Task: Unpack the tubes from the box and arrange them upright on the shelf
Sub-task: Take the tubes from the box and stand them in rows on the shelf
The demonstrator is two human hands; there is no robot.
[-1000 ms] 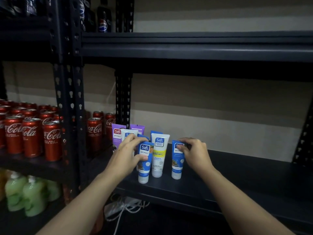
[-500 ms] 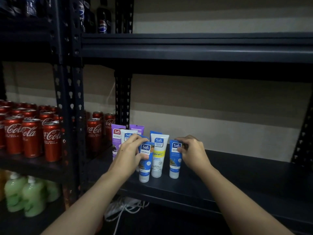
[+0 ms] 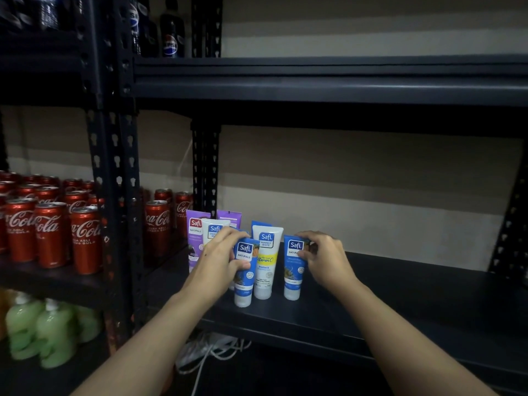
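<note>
Left hand [image 3: 217, 261] grips one blue tube [image 3: 245, 274], right hand [image 3: 325, 258] pinches another blue tube [image 3: 293, 271]. I count seven upright on the shelf [image 3: 400, 295]: three blue, two white, two purple.

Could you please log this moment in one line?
left hand: grips left blue tube | right hand: pinches right blue tube | both upright on shelf

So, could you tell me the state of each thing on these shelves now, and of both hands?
left hand: grips the left blue tube
right hand: pinches the top of the right blue tube
left blue tube: upright on its cap, held
white and yellow tube: upright on its cap, free
right blue tube: upright on its cap, held
purple tubes: upright at the back
cola cans: upright in rows
</note>
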